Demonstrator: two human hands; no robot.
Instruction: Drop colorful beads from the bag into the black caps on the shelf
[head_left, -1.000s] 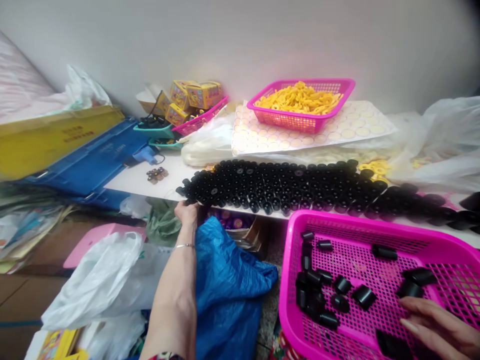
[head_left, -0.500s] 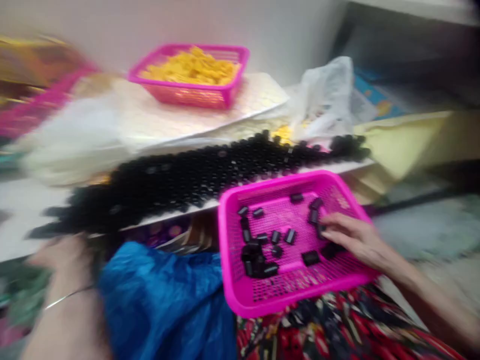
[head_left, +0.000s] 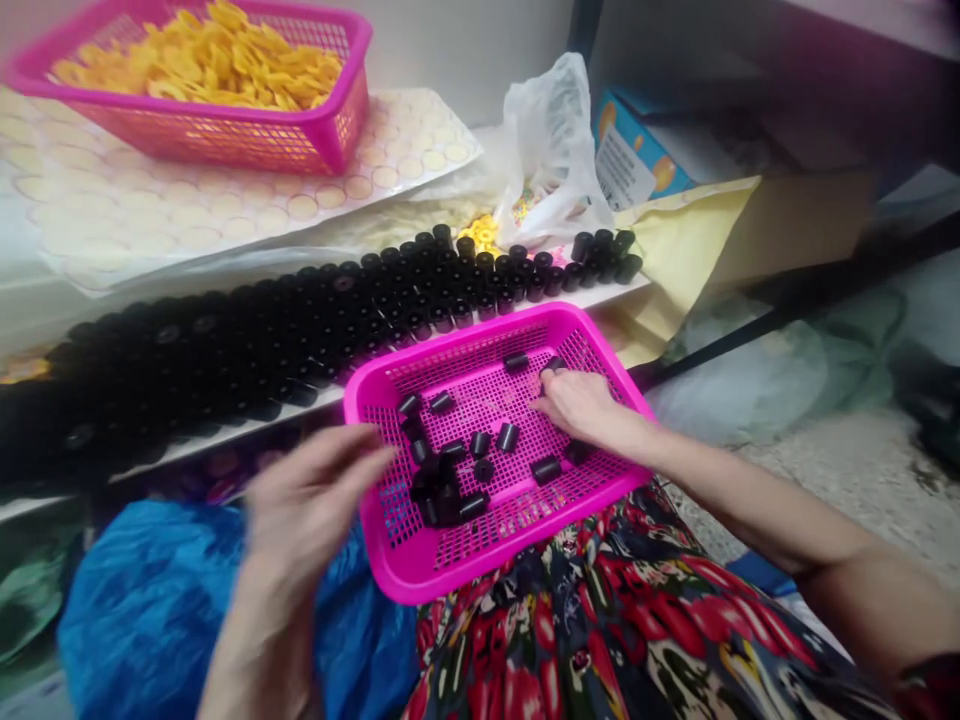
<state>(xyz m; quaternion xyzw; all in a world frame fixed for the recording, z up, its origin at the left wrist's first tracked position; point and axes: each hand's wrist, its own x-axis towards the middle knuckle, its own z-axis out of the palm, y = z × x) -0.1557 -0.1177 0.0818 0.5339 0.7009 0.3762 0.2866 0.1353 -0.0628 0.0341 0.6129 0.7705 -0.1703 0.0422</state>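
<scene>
A pink basket (head_left: 390,545) rests on my lap and holds several loose black caps (head_left: 450,480). My right hand (head_left: 576,402) lies inside the basket at its far right, fingers curled over a black cap near the rim. My left hand (head_left: 307,505) hovers just left of the basket, blurred, fingers spread apart with nothing in them. Several rows of upright black caps (head_left: 300,320) stand along the front of the white table (head_left: 22,500).
A second pink basket (head_left: 330,130) of yellow rings sits at the back on a sheet of round stickers (head_left: 225,215). A clear plastic bag (head_left: 551,150) and boxes lie at the right. A blue bag (head_left: 142,600) sits under the table's edge.
My view has swung right and down. My left hand has left the table's edge and come up beside the basket. My right hand has shifted toward the basket's far right corner.
</scene>
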